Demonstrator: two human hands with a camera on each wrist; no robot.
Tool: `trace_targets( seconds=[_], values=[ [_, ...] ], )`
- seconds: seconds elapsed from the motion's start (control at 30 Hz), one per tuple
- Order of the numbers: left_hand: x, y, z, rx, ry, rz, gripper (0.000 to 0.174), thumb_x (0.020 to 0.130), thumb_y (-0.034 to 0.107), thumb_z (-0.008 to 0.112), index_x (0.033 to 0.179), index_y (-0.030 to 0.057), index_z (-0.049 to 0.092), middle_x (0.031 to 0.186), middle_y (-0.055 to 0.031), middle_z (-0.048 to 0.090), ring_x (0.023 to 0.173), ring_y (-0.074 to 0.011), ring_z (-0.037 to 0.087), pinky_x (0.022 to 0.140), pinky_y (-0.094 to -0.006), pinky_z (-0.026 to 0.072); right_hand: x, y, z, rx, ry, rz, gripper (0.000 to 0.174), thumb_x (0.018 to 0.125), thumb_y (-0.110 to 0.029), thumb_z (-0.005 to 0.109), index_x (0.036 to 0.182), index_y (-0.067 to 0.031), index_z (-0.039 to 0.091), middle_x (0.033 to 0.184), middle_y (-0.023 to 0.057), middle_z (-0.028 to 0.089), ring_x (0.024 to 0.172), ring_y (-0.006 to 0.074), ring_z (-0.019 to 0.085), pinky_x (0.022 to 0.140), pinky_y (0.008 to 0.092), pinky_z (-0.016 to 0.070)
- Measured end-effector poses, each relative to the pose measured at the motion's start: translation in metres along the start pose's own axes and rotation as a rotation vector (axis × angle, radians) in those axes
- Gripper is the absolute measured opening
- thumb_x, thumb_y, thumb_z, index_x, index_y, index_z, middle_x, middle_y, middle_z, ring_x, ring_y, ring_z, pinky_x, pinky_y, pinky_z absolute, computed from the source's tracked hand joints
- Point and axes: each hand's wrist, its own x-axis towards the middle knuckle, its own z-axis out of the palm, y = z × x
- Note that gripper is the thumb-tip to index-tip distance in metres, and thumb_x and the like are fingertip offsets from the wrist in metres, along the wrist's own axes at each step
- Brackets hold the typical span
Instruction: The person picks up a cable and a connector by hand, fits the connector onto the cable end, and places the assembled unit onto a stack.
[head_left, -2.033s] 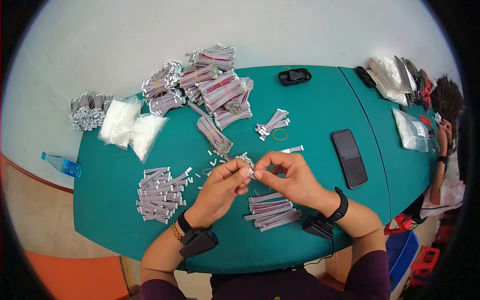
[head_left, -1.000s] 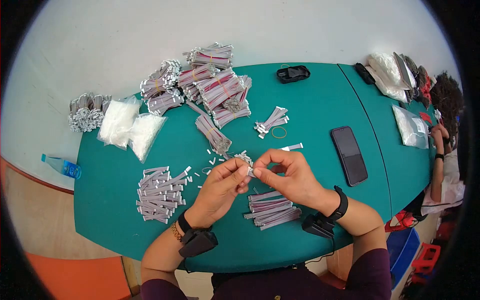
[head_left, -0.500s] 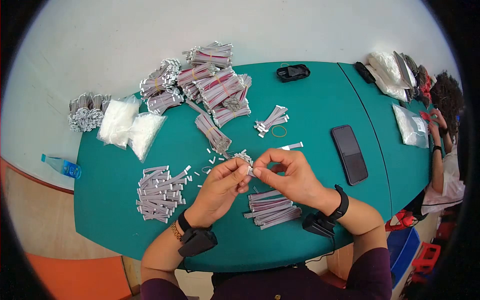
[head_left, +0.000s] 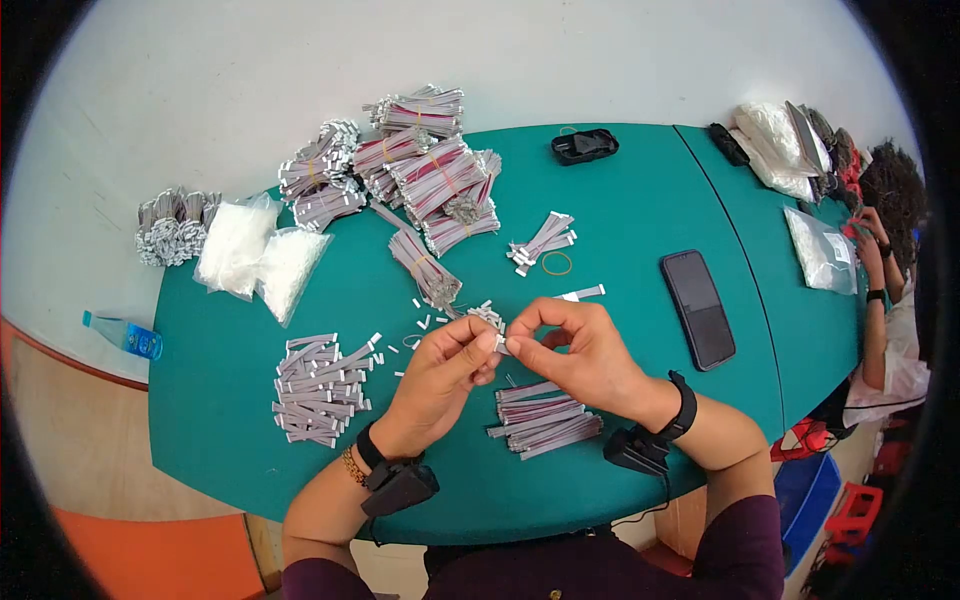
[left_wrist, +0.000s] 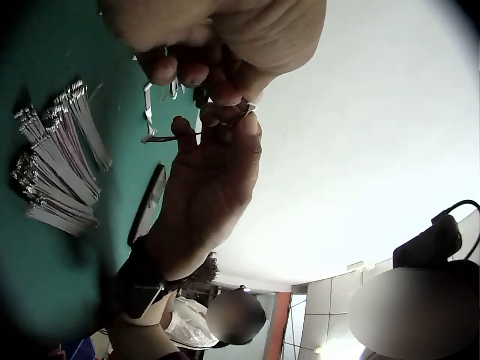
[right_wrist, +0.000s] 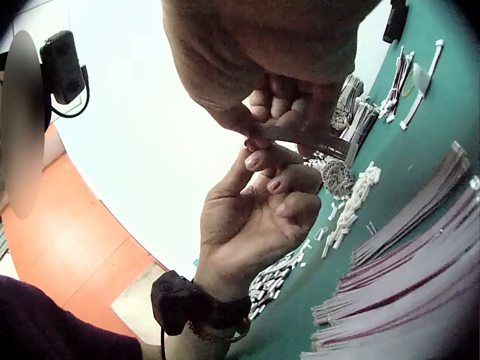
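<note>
In the head view my left hand (head_left: 440, 372) and right hand (head_left: 580, 355) meet fingertip to fingertip over the table. Between them is a small white connector (head_left: 501, 343), pinched by left thumb and index finger. My right thumb and index finger pinch a grey ribbon cable at that connector; the ribbon cable (right_wrist: 300, 137) runs back under the right palm in the right wrist view. Fingertips hide most of the joint. Behind the hands lies a heap of loose white connectors (head_left: 487, 313). Closest below the right hand is a stack of grey and purple ribbon cables (head_left: 545, 420).
Ribbon cables with white ends (head_left: 320, 390) lie in a pile at left. Banded cable bundles (head_left: 440, 180) stand at the back, beside bags of white pieces (head_left: 240, 245). A phone (head_left: 697, 310) lies right, near a rubber band (head_left: 557, 263). Another person's arm (head_left: 875, 330) is at far right.
My two hands stay almost still, pinching at the same spot. At the far right, the other person's hands have moved further back across the table.
</note>
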Motion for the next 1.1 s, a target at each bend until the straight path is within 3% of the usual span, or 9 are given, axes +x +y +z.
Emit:
trace_targets(
  seconds=[0.17, 0.37, 0.57, 1.1],
  values=[
    [-0.0001, -0.0017, 0.0009, 0.071, 0.025, 0.054, 0.018, 0.092, 0.022, 0.055, 0.085, 0.0063, 0.053, 0.073, 0.0020, 0.048, 0.066, -0.0069, 0.041, 0.063, -0.0225, 0.0339, -0.0005, 0.0001, 0.0014, 0.013, 0.020, -0.015, 0.009, 0.084, -0.007, 0.062, 0.081, 0.0000, 0.058, 0.071, -0.0007, 0.059, 0.059, 0.0016, 0.048, 0.046, 0.0186, 0.0378],
    [-0.0006, -0.0023, 0.0024, 0.163, 0.048, 0.111, 0.018, 0.092, 0.022, 0.056, 0.084, 0.0058, 0.053, 0.073, 0.0023, 0.049, 0.066, -0.0067, 0.042, 0.062, -0.0223, 0.0340, -0.0015, -0.0021, 0.0022, -0.079, 0.066, -0.072, 0.008, 0.080, -0.007, 0.063, 0.079, -0.0006, 0.058, 0.071, 0.0032, 0.060, 0.066, 0.0076, 0.055, 0.053, 0.0234, 0.0438],
    [-0.0011, -0.0022, 0.0032, 0.144, 0.039, 0.105, 0.019, 0.092, 0.022, 0.057, 0.085, 0.0040, 0.056, 0.071, 0.0022, 0.049, 0.066, -0.0057, 0.040, 0.061, -0.0202, 0.0328, -0.0019, 0.0000, 0.0022, -0.150, 0.089, -0.124, 0.009, 0.077, -0.007, 0.065, 0.078, -0.0013, 0.058, 0.070, 0.0067, 0.058, 0.064, 0.0140, 0.057, 0.054, 0.0268, 0.0454],
    [-0.0024, -0.0031, 0.0019, 0.311, 0.053, 0.184, 0.017, 0.092, 0.019, 0.057, 0.085, 0.0037, 0.055, 0.076, 0.0024, 0.051, 0.072, -0.0045, 0.044, 0.066, -0.0198, 0.0354, -0.0016, 0.0024, 0.0017, -0.134, 0.075, -0.129, 0.011, 0.075, -0.007, 0.066, 0.077, -0.0013, 0.057, 0.068, 0.0065, 0.056, 0.062, 0.0145, 0.055, 0.055, 0.0273, 0.0459]
  ],
)
